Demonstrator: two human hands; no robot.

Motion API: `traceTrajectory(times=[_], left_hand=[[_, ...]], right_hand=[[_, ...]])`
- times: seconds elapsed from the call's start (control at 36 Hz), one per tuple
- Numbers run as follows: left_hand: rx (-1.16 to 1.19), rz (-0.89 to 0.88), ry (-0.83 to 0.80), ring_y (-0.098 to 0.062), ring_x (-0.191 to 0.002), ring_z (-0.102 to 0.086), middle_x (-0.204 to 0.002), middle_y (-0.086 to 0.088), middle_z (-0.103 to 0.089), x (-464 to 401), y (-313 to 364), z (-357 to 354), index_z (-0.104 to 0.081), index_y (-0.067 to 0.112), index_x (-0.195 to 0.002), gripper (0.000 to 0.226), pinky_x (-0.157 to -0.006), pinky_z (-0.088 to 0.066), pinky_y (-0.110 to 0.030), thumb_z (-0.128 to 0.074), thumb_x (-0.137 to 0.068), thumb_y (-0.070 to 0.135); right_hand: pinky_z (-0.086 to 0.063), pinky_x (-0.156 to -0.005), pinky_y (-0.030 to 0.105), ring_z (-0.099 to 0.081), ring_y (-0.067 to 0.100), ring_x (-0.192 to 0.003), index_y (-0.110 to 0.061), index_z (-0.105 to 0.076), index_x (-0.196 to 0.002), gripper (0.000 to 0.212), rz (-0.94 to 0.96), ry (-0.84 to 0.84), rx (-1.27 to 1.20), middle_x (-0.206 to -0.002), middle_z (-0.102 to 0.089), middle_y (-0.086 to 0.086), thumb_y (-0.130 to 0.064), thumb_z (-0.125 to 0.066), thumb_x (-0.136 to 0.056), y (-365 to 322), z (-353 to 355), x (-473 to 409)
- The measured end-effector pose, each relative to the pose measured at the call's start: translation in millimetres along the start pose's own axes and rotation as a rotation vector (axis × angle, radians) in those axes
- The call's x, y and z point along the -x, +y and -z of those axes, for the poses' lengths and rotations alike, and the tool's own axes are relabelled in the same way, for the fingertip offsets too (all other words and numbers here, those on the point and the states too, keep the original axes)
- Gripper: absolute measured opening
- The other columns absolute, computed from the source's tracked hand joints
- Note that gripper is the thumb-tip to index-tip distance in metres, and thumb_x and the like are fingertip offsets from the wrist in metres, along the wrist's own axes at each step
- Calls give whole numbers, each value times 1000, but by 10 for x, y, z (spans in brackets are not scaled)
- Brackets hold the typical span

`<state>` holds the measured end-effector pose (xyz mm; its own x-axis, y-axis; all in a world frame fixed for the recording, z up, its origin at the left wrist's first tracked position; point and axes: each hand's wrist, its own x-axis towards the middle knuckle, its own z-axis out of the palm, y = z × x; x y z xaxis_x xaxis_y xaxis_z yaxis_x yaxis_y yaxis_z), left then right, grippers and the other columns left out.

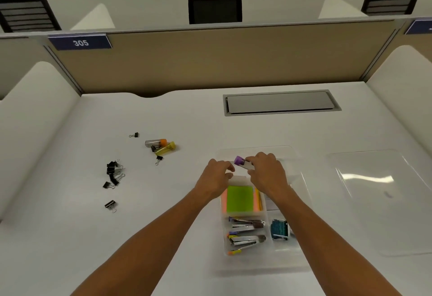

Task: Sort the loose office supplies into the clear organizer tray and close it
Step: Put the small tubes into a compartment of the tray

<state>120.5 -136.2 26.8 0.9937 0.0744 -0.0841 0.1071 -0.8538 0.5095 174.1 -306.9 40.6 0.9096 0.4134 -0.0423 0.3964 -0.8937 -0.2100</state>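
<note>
Staplers point(246, 231) fill the tray's point(301, 178) nearest compartment, a teal item, perhaps a staple box point(279, 229), beside them; sticky notes point(239, 198) lie beyond. Right hand point(266, 171) pinches a purple-capped tube point(243, 163) over the far end; left hand point(216, 175) hovers loosely curled, empty. Binder clips point(114, 173) lie loose on the left.

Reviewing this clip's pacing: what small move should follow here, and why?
Probably lowering the purple-capped tube into the organizer tray at its far end. The right hand holds it right above the tray, the left hand open beside it, while two more tubes wait on the desk.
</note>
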Motion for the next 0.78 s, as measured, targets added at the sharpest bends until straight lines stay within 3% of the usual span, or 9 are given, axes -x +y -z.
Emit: traceTrajectory(times=[0.17, 0.31, 0.53, 0.78], left_hand=[[80, -171, 188, -17, -103, -53, -113, -2, -65, 208, -174, 44, -64, 14, -113, 20, -88, -45, -29, -54, -98, 22], [142, -139, 265, -16, -100, -53, -109, -1, -65, 304, -337, 83, -63, 13, -110, 17, -87, -47, -29, -55, -97, 21], [193, -82, 358, -6, -91, -48, -101, 5, -66, 560, -524, 106, -65, 17, -103, 15, -81, -44, -23, -55, -98, 27], [214, -34, 395, -6, -93, -52, -101, 6, -66, 796, -694, 100, -65, 18, -103, 17, -81, -46, -21, -54, -98, 29]], right_hand=[[-42, -70, 33, -54, 26, -94, -31, -68, -120, 29, -9, -45, -6, -101, -64, 1, -25, -64, -91, -70, -74, -101], [-44, -66, 32, -52, 25, -97, -27, -67, -121, 29, -39, -58, -57, -103, -60, 2, -18, -60, -94, -139, -169, -115], [-53, -76, 34, -57, 22, -107, -26, -66, -119, 32, 12, -118, 127, -108, -69, 1, -10, -56, -92, -271, -157, -146], [-51, -87, 34, -60, 23, -106, -28, -66, -121, 37, 22, -183, 219, -111, -68, 1, -10, -57, -89, -345, -129, -211]])
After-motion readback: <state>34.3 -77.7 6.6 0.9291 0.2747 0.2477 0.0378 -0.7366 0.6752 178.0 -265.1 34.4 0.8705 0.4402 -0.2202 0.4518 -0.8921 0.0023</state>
